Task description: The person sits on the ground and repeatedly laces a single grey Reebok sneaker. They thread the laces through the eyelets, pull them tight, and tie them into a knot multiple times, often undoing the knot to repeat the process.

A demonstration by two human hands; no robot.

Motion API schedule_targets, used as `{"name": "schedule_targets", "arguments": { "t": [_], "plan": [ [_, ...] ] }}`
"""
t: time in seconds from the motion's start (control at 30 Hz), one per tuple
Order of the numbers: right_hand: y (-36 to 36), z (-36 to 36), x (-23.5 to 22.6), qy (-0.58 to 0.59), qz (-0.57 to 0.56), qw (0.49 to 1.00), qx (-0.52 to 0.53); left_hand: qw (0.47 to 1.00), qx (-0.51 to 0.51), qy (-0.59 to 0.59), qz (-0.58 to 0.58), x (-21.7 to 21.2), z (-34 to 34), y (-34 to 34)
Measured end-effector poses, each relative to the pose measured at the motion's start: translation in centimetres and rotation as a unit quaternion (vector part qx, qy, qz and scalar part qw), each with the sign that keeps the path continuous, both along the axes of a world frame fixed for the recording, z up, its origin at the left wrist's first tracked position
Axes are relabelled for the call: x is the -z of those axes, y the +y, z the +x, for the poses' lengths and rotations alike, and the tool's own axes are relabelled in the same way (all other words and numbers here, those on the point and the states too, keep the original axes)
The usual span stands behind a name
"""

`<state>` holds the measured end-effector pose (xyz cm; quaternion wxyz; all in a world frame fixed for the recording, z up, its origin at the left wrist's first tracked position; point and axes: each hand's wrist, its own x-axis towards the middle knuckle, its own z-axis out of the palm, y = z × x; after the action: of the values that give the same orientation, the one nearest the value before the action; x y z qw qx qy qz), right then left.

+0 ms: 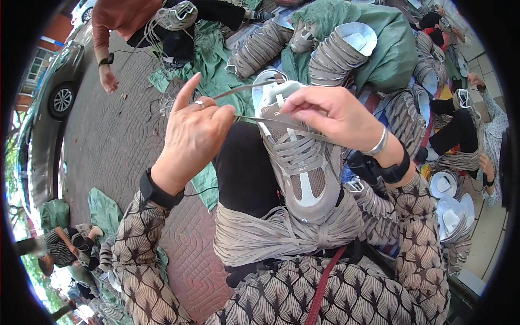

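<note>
A grey and beige sneaker (310,189) with white panels rests on my lap, its toe toward me. Its lower eyelets are laced in a criss-cross. My left hand (195,127) is closed on a flat grey shoelace (233,93), index finger pointing up; two strands stretch from it to the sneaker's upper part. Over the sneaker's tongue, my right hand (341,116) has thumb and index finger pinched together; what lies between the tips is too small to make out. A thick bundle of grey shoelaces (260,230) lies across my thighs, under the sneaker's toe.
Stacks of grey shoe uppers (338,57) lean on a green sack (387,49) ahead. Other people work nearby: one with a rust-coloured sleeve (116,27) at far left, another in a patterned sleeve (493,114) at right. A dark car (57,81) stands beyond the paving (130,108).
</note>
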<state>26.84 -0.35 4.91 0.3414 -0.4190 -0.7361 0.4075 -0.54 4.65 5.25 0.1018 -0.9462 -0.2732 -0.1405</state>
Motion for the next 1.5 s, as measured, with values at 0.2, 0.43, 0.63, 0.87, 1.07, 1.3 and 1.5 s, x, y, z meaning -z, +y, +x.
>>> {"name": "schedule_targets", "arguments": {
  "t": [0.2, 0.43, 0.63, 0.87, 1.07, 1.3, 1.5],
  "plan": [
    [1.9, -2.4, -0.5, -0.078, -0.032, 0.994, -0.068, 0.995, -0.063, -0.073, -0.025, 1.0, -2.7, -1.5],
    [1.0, -3.3, -1.7, 0.117, -0.256, 0.952, -0.119, 0.924, 0.011, -0.145, -0.354, 1.6, -0.7, -2.6],
    [-1.2, -2.0, -4.2, 0.045, -0.163, 0.983, -0.073, 0.802, 0.109, -0.113, -0.577, -0.3, 2.4, -1.1],
    [-3.0, -1.0, -3.8, 0.118, -0.111, 0.986, -0.042, 0.634, 0.161, -0.214, -0.725, 0.5, 3.9, -1.6],
    [-3.4, 0.1, -2.8, 0.314, -0.110, 0.943, -0.025, 0.701, 0.102, -0.175, -0.684, 0.3, 2.1, -0.9],
    [-3.7, 2.7, -0.4, 0.435, -0.106, 0.894, -0.029, 0.801, 0.053, -0.082, -0.591, -0.9, -1.5, -0.2],
    [-3.5, 5.3, 2.5, 0.574, -0.114, 0.811, 0.001, 0.812, -0.017, -0.003, -0.583, -1.5, -5.2, 0.1]
  ]
}}
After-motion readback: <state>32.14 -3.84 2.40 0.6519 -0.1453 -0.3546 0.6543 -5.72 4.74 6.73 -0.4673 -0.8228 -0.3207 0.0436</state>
